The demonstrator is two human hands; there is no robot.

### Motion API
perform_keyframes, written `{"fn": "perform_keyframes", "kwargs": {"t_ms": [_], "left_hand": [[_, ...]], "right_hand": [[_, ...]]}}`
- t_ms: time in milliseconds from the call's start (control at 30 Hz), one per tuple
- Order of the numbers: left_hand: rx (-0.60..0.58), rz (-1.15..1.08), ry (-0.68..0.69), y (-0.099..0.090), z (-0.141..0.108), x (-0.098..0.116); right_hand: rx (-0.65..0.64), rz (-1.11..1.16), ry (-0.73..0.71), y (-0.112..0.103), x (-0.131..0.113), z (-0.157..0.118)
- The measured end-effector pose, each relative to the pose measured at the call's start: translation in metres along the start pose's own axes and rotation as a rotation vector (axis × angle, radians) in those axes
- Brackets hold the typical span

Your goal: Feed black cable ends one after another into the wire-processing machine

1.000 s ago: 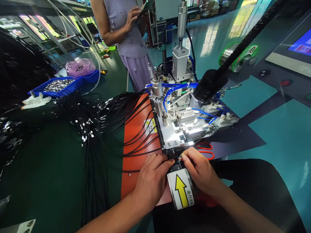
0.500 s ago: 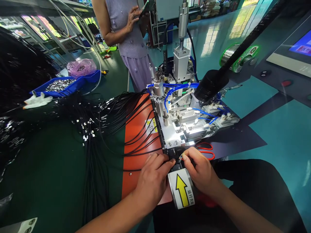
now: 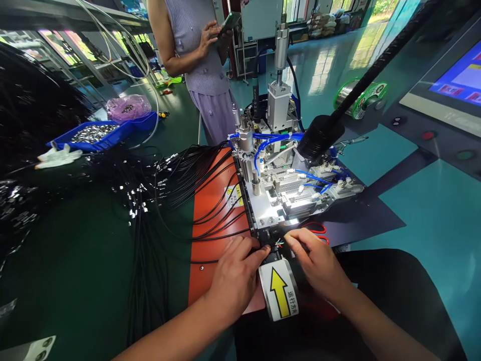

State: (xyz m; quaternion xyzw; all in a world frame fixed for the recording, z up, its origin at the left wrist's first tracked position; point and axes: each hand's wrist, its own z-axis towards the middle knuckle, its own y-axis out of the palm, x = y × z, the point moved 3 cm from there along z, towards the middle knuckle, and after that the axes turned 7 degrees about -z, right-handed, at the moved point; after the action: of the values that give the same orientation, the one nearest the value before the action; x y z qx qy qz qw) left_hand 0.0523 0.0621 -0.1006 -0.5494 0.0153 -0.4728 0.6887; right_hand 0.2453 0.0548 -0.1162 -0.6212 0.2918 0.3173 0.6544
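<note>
My left hand (image 3: 236, 265) is closed on a black cable at the front edge of the machine (image 3: 285, 185), just above the yellow arrow label (image 3: 280, 291). Thin coloured wires (image 3: 278, 243) fan out from the cable end beside its fingertips. To the right of these wires is my right hand (image 3: 315, 253), thumb and index finger pressed together; whatever may be between them is too small to make out. Several black cables (image 3: 214, 235) lie across the orange plate (image 3: 206, 281) left of the machine.
Red-handled scissors (image 3: 319, 229) lie behind my right hand. Blue trays (image 3: 124, 133) of metal parts, a white glove (image 3: 58, 156) and cable bundles are on the left. A person (image 3: 199, 55) holding a phone stands behind the bench. A solder spool (image 3: 361, 98) and control panel are right.
My right hand has moved slightly right, away from the cable end, and the coloured wires now show. My left hand has stayed in place. The view has shifted a little.
</note>
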Motion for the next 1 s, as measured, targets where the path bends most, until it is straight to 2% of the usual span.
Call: {"fn": "perform_keyframes", "kwargs": {"t_ms": [200,367,600,800,1000], "left_hand": [[-0.002,0.018,0.008,-0.0012,0.0016,0.0016],[-0.015,0.003,0.001,-0.0006,0.0012,0.0013],[-0.015,0.005,-0.010,0.0012,-0.0002,-0.0002],[-0.026,-0.001,-0.012,0.0012,-0.0001,-0.0008],[-0.018,-0.003,-0.006,0.0013,-0.0013,-0.0006]], "right_hand": [[-0.019,-0.021,-0.012,-0.0052,-0.0084,-0.0101],[-0.009,-0.042,-0.012,-0.0001,-0.0088,-0.0059],[-0.052,0.016,0.079,0.0014,-0.0077,-0.0040],[-0.073,0.027,0.042,0.0019,-0.0075,-0.0059],[-0.076,0.050,0.088,0.0015,-0.0079,-0.0044]]}}
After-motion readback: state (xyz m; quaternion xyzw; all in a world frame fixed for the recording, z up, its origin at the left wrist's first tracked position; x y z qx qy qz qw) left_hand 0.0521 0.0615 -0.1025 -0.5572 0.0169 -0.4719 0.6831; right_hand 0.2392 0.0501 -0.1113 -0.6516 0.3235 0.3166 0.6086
